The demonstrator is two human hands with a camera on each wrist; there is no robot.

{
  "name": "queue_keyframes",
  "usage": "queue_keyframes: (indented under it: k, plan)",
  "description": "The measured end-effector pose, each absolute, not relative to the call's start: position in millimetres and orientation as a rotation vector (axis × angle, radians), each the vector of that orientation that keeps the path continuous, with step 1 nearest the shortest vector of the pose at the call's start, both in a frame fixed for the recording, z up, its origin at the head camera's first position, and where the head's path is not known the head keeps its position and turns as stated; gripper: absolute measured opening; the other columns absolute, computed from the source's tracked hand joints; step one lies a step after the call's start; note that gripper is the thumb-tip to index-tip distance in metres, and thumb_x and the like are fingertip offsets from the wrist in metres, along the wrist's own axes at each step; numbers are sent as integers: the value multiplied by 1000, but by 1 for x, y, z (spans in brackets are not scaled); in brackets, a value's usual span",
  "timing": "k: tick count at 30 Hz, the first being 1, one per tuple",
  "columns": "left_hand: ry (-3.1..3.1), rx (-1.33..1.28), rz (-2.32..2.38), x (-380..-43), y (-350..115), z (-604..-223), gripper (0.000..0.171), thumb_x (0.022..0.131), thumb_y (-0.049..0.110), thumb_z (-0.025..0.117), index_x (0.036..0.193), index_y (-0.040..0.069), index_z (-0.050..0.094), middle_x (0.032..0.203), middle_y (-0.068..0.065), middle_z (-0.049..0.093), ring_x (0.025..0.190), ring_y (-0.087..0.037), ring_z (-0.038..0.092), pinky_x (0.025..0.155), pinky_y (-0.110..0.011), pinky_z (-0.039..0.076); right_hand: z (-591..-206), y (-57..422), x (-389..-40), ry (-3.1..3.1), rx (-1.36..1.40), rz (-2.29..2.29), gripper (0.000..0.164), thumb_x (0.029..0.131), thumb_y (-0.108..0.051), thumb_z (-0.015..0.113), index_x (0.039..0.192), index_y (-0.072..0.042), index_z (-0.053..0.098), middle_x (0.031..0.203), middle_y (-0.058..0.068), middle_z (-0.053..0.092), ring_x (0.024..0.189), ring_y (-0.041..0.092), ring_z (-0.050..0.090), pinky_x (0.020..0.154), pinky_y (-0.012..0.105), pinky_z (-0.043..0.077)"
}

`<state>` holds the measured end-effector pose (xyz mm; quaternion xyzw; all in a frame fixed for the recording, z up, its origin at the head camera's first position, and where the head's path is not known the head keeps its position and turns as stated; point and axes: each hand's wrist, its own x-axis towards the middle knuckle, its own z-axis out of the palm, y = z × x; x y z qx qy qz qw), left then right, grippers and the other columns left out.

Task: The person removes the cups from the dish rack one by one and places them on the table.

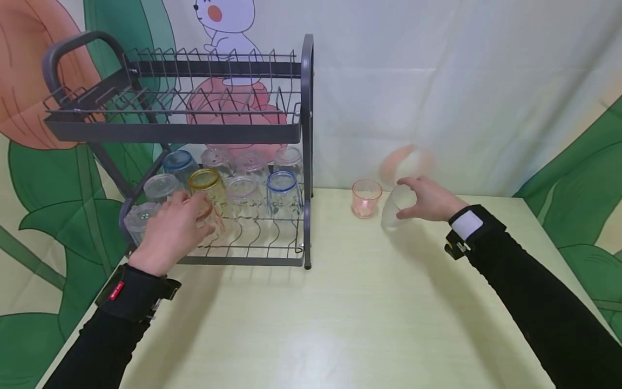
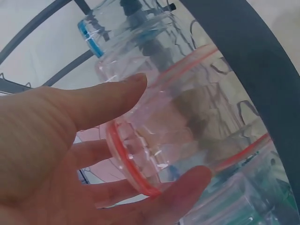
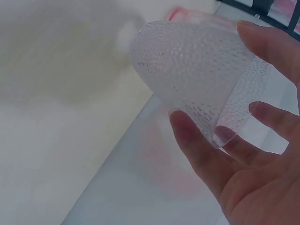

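Note:
At the front of the rack's lower tier, my left hand [image 1: 172, 229] has its thumb and fingers around a red-rimmed clear glass [image 1: 208, 213]. The left wrist view shows the thumb on one side of this red-rimmed glass [image 2: 164, 136] and fingertips on the other. Over the table's back right, my right hand [image 1: 430, 199] grips a clear pebble-textured glass [image 3: 192, 70] near its rim. That glass is tilted, its mouth towards the palm. Just left of it, a pink glass with a red rim [image 1: 365, 200] stands on the table.
A dark two-tier dish rack [image 1: 175, 132] stands at the back left, its upper tier above my left hand. Several glasses sit on its lower tier, among them a yellow-rimmed glass [image 1: 209, 186] and a blue-rimmed glass [image 1: 283, 197]. A patterned curtain [image 1: 369, 97] hangs behind the table [image 1: 311, 319].

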<state>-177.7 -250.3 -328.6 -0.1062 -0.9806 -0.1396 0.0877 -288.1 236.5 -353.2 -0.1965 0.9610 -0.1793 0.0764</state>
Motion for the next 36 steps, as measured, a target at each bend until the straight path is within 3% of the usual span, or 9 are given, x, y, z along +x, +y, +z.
queue_keyframes:
  k: [13,29,36]
  plan:
    - [-3051,-409,-417,-187,-255,-326,65,89,20,73,143,0,43,127,-34,44,106,-52,50,77,-64,49,-350,238,-319,2894,-488,-386,78,81,-25,78,141,8,41,133,33,48,124,47,41,101,57,39]
    - [-3085,-399,-416,-193,-256,-324,71,83,18,80,142,-2,44,118,-32,46,94,-47,54,69,-54,51,-350,222,-333,2873,-380,-360,77,82,-24,77,141,8,41,140,31,45,128,44,43,106,53,37]
    - [-3081,-393,-418,-194,-254,-326,74,82,18,82,142,-1,44,117,-31,46,93,-46,54,69,-54,52,-356,222,-342,2846,-339,-363,79,82,-26,77,144,5,39,142,30,43,114,39,51,94,47,47]
